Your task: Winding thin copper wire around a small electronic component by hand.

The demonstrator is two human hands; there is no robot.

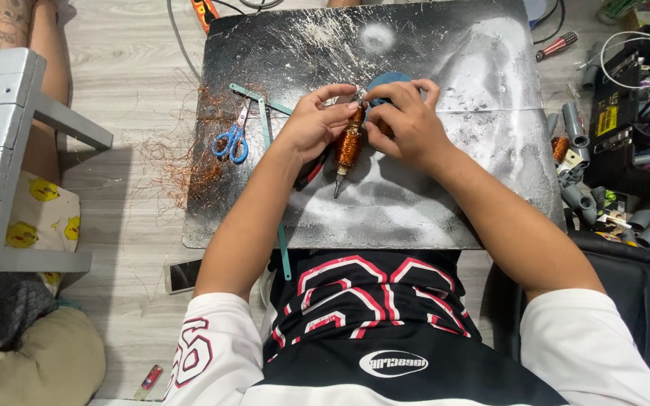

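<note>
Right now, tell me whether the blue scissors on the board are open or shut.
Shut, or very nearly: the scissors lie flat on the board, blades together pointing up, left of the left hand. No hand touches them.

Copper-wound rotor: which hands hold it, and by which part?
Both: left hand and right hand grip the copper-wound rotor at its upper end; its shaft points down, free.

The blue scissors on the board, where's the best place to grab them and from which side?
Take the scissors by the blue loop handles at the near end, coming straight down from above. They lie flat, blades pointing away, handles clear of the left hand and the copper wire tangle.
</note>
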